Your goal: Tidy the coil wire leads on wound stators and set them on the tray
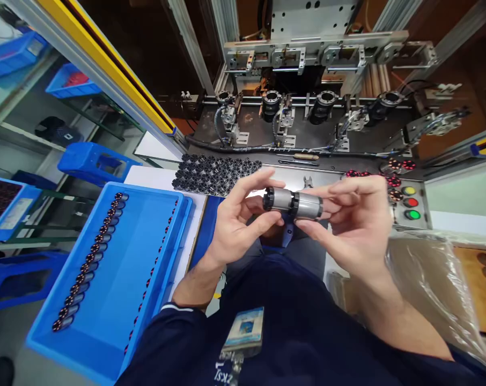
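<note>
My left hand [238, 220] pinches a grey cylindrical motor core [282, 199] with a black slotted end, thumb below and fingers above and behind. In my right hand [353, 222], thumb and fingers grip a second grey motor core [308, 206] with black ends. The two cores lie end to end, level, in front of my chest; I cannot tell whether their ends touch. Beyond my left hand, many black slotted parts [214, 174] are packed in rows on the bench. Past my right hand lie several wound cores with red and copper ends [396, 166].
A machine with several black cylindrical fixtures [322, 107] stands ahead. Red, yellow and green buttons [412, 214] are at right. The blue bin [126, 279] at left holds wound cores along both sides. Pliers [308, 182] lie on the bench edge; plastic wrap [428, 284] covers a box at right.
</note>
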`<state>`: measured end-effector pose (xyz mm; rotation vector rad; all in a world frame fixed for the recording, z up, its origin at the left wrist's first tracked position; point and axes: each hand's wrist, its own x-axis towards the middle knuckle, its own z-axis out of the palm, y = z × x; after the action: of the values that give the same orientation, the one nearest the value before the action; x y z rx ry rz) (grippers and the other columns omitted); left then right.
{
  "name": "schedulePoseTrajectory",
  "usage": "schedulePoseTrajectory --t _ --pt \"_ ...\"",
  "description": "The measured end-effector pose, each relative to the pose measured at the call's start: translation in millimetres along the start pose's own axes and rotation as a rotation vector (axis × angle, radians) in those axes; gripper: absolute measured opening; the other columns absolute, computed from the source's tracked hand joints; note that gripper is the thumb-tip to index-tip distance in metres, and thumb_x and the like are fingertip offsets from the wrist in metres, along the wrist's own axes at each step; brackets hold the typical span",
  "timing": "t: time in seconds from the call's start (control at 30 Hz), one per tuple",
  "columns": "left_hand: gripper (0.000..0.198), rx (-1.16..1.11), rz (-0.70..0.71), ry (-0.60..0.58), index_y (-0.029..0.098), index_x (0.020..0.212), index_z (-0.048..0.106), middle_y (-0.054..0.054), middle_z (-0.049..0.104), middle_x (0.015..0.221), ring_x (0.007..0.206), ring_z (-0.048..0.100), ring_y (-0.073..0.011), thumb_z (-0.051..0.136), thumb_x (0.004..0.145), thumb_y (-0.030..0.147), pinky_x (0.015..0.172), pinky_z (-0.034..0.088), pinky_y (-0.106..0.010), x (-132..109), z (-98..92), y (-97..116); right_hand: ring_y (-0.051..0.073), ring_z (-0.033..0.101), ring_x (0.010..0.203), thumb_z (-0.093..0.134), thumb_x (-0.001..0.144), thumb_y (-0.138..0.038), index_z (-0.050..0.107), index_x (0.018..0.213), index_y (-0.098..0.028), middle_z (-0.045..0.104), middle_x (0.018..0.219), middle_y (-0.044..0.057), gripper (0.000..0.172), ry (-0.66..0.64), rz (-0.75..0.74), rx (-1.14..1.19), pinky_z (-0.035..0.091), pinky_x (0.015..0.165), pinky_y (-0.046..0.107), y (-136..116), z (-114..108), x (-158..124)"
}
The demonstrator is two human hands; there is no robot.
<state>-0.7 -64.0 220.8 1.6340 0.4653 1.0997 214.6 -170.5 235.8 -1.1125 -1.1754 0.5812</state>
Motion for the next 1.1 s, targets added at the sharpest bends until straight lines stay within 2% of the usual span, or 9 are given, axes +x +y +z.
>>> schedulePoseTrajectory --t 0.1,0.33,0.43,0.5,0.6,0.7,0.77,0.9,1.1 --pt "0.044 -0.102 0.014 -0.048 0.041 0.157 0.085 -0.007 0.085 0.151 0.101 0.091 -0.0176 0.096 0.114 0.038 0.081 0.082 -0.025 16.1 15.5 18.4 0.030 0.096 0.117 0.110 0.096 -0.023 0.087 0.148 -0.047 0.095 0.139 0.004 0.062 -0.002 -0.050 -0.015 0.082 0.072 0.037 -19.2 -10.7 5.4" --pt "0.035 -0.078 0.031 -0.100 0.040 0.146 0.085 -0.004 0.088 0.154 0.132 0.093 -0.0231 0.095 0.115 0.028 0.101 0.084 -0.033 43.7 37.2 25.1 0.033 0.096 0.124 0.097 0.113 -0.045 0.095 0.143 -0.050 0.096 0.138 0.005 0.030 0.035 -0.045 -0.016 0.087 0.087 0.047 -17.7 -41.6 19.8" --pt "0.033 0.091 0.109 -0.190 0.034 0.142 0.085 -0.004 0.088 0.154 0.138 0.091 -0.0244 0.095 0.112 0.025 0.105 0.082 -0.034 86.5 36.6 25.2 0.029 0.094 0.129 0.099 0.112 -0.039 0.092 0.152 -0.048 0.095 0.145 0.002 0.042 0.009 -0.042 -0.135 0.086 0.104 0.044 -14.6 -76.8 57.4" --pt "0.037 0.263 0.145 -0.285 0.028 0.146 0.083 -0.004 0.088 0.153 0.142 0.089 -0.0253 0.093 0.110 0.027 0.104 0.079 -0.034 139.3 38.2 19.1 0.024 0.094 0.122 0.103 0.107 -0.038 0.089 0.159 -0.040 0.095 0.148 0.002 0.054 -0.022 -0.084 -0.274 0.082 0.101 0.039 -11.8 -111.2 103.1" --pt "0.044 0.574 0.092 -0.380 0.023 0.149 0.081 -0.004 0.088 0.149 0.137 0.086 -0.0265 0.085 0.106 0.031 0.112 0.074 -0.045 246.6 50.5 -12.0 0.023 0.094 0.115 0.094 0.109 -0.045 0.093 0.150 -0.020 0.096 0.143 0.004 0.048 -0.062 -0.186 -0.620 0.074 0.100 0.040 2.0 -169.1 190.6" --pt "0.041 0.761 0.025 -0.397 0.031 0.118 0.088 0.002 0.090 0.115 0.103 0.075 -0.0223 0.103 0.079 0.028 0.106 0.072 -0.052 350.9 72.3 -69.9 0.024 0.095 0.117 0.098 0.108 -0.035 0.094 0.149 -0.019 0.098 0.134 0.011 0.044 -0.031 -0.053 -1.053 0.073 0.115 0.048 36.0 -219.3 270.5" --pt "0.040 0.834 -0.034 -0.410 0.035 0.098 0.084 0.006 0.086 0.095 0.102 0.071 -0.0235 0.103 0.066 0.021 0.107 0.071 -0.054 397.7 86.7 -111.0 0.022 0.095 0.122 0.102 0.106 -0.030 0.095 0.141 -0.015 0.098 0.131 0.013 0.039 -0.106 0.052 -1.203 0.066 0.129 0.051 67.8 -244.6 306.7" --pt "0.031 0.928 -0.095 -0.404 0.036 0.078 0.078 0.001 0.085 0.090 0.107 0.082 -0.0354 0.097 0.062 0.018 0.110 0.070 -0.063 427.6 102.0 -165.9 0.020 0.092 0.125 0.109 0.097 -0.030 0.092 0.114 -0.008 0.098 0.125 0.013 0.032 -0.177 0.123 -1.250 0.061 0.132 0.052 133.8 -280.7 341.1" --pt "0.031 1.015 -0.106 -0.478 0.036 0.086 0.085 0.000 0.091 0.101 0.109 0.083 -0.0320 0.105 0.068 0.020 0.115 0.069 -0.056 429.8 97.3 -191.0 0.021 0.090 0.119 0.062 0.134 -0.053 0.088 0.116 -0.012 0.087 0.119 0.006 0.052 -0.297 0.126 -1.191 0.075 0.112 0.044 193.7 -325.3 364.9"
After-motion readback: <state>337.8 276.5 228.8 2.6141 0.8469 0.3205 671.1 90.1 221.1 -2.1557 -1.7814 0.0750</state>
